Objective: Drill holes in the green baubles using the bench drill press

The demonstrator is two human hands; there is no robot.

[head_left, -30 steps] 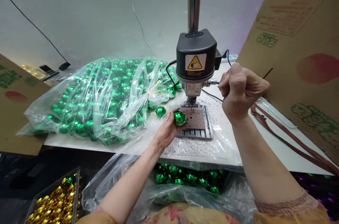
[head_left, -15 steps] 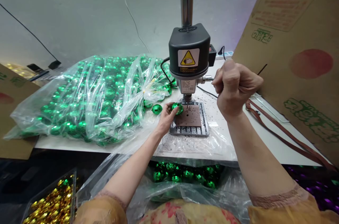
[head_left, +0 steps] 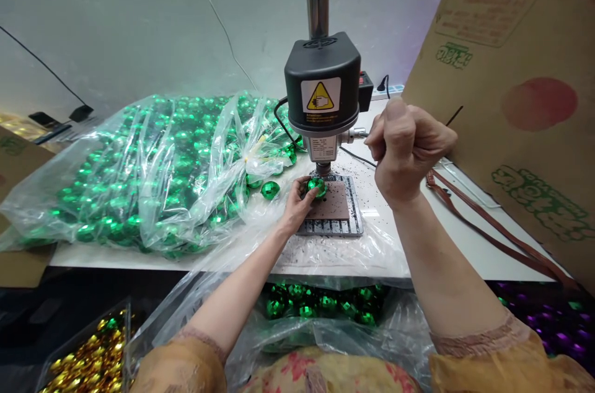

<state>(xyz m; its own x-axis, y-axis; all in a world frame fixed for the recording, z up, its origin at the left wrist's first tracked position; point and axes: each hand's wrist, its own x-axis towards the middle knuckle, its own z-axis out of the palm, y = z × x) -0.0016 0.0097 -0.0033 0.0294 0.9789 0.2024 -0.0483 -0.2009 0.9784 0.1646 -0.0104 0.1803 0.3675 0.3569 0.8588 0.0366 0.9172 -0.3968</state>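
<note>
A shiny green faceted ball (head_left: 317, 188) is pinched in the fingers of my left hand (head_left: 300, 202). It sits over the brown board (head_left: 335, 207) on the slotted metal base (head_left: 356, 219), just below the chuck of the drill press (head_left: 323, 86). My right hand (head_left: 408, 151) is closed in a fist around the press's feed lever (head_left: 357, 133); most of the lever's grip is hidden by the fingers. Another green ball (head_left: 270, 190) lies on the table, left of my left hand.
A large clear bag (head_left: 153, 176) of green balls fills the table's left side. Cardboard boxes (head_left: 502, 89) stand at both sides. A brown strap (head_left: 488, 229) lies at right. Below are an open bag of green balls (head_left: 325, 303) and a bin of gold ones (head_left: 93, 356). Dark shavings litter the base.
My left hand has brought the green ball rightward over the board, nearer to the spot beneath the chuck. My right hand stays on the lever. The whole view has shifted slightly.
</note>
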